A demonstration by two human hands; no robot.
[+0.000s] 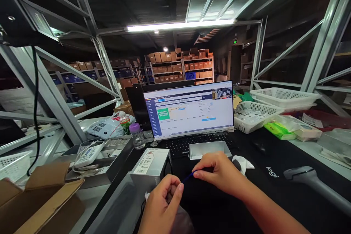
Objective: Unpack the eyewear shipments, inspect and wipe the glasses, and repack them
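A thin dark-blue strip (188, 177) stretches between my two hands; its exact kind is too small to tell. My left hand (164, 203) is closed, thumb against curled fingers, at the strip's lower left end. Higher and to the right, my right hand (219, 175) pinches the other end between thumb and fingertips. A grey box with a white label (145, 162) stands just beyond my left hand. Behind my right hand lies an open grey box tray (210, 149). White crumpled material (243, 163) shows beside my right wrist.
A monitor (189, 113) and black keyboard (197, 142) stand ahead. To the right are a barcode scanner (315, 182), a mouse (259, 147) and white baskets (252, 126). An open cardboard box (41, 204), a box of devices (120, 157) and a purple-capped bottle (137, 139) sit left.
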